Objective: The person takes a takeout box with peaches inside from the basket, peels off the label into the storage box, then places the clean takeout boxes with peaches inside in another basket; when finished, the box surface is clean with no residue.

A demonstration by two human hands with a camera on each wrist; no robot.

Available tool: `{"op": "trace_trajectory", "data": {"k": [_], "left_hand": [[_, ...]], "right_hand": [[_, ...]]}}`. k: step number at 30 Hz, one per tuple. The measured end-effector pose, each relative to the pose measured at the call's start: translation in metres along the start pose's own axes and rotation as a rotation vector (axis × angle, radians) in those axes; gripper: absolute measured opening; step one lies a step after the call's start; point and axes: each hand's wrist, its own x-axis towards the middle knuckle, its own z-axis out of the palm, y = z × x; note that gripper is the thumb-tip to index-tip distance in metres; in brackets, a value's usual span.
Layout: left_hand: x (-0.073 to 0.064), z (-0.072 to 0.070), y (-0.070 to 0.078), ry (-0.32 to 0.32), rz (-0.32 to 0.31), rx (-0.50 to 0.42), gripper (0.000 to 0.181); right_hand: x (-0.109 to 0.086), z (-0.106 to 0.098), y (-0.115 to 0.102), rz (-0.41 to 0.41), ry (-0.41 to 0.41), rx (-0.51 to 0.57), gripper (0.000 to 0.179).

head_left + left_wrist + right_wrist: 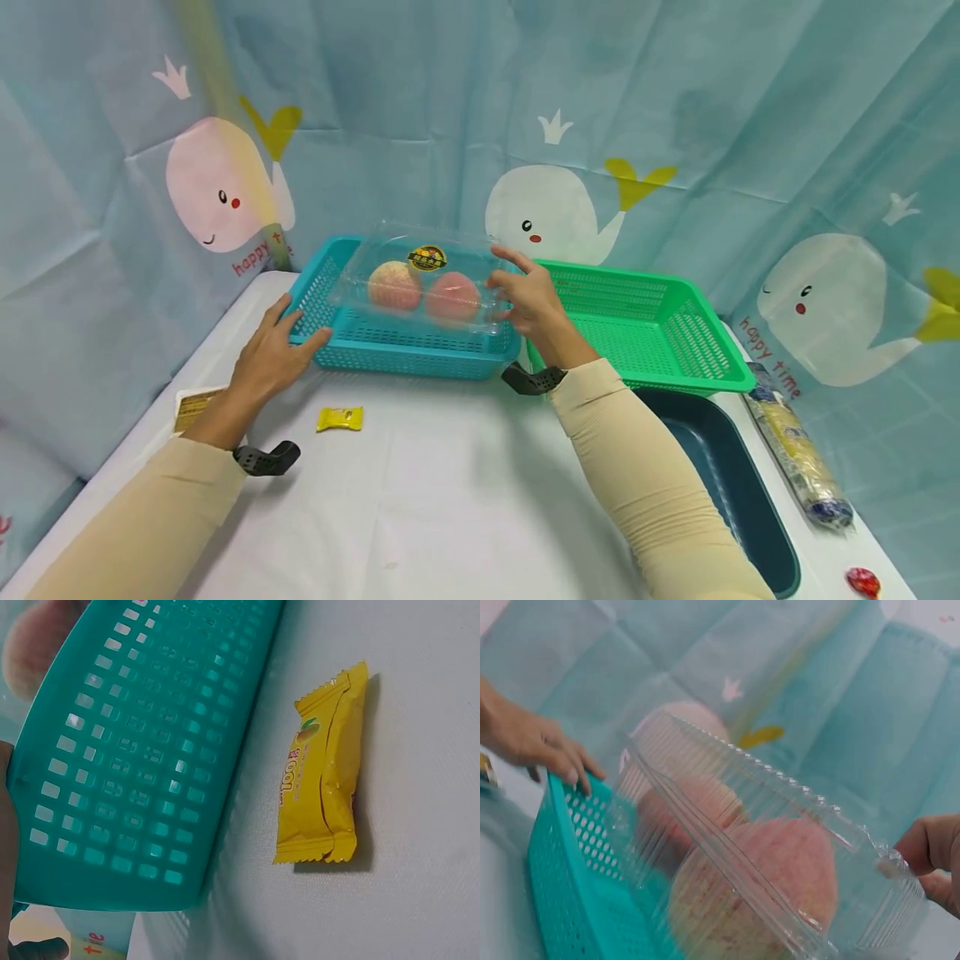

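Observation:
My right hand (pixel 534 298) grips the right end of a clear plastic clamshell box (pixel 468 260) that bears a black and yellow sticker (pixel 427 257). Two pinkish peaches (pixel 453 297) lie inside the box. It is tilted above the blue plastic basket (pixel 408 360), overlapping the basket's rim in the right wrist view. At the basket's left front corner, my left hand (pixel 268 357) holds the rim, its fingers over the edge in the right wrist view. A yellow wrapped candy (pixel 322 769) lies on the table just in front of that basket.
A green basket (pixel 637 333) stands right of the blue one, with a dark teal tub (pixel 720 467) in front of it. Farther right are a long plastic-wrapped packet (pixel 798 454) and a small red item (pixel 863 582). A brown-and-white packet (pixel 193 408) lies by my left wrist.

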Motion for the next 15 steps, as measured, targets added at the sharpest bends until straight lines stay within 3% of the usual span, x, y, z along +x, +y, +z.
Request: {"op": "trace_trajectory", "data": {"k": [9, 15], "left_hand": [[0.000, -0.002, 0.000, -0.010, 0.025, -0.001, 0.086], [0.001, -0.001, 0.000, -0.010, 0.028, -0.005, 0.087]], "right_hand": [[-0.045, -0.026, -0.019, -0.006, -0.011, 0.036, 0.055], [-0.079, -0.046, -0.023, -0.009, -0.004, 0.004, 0.057]]}}
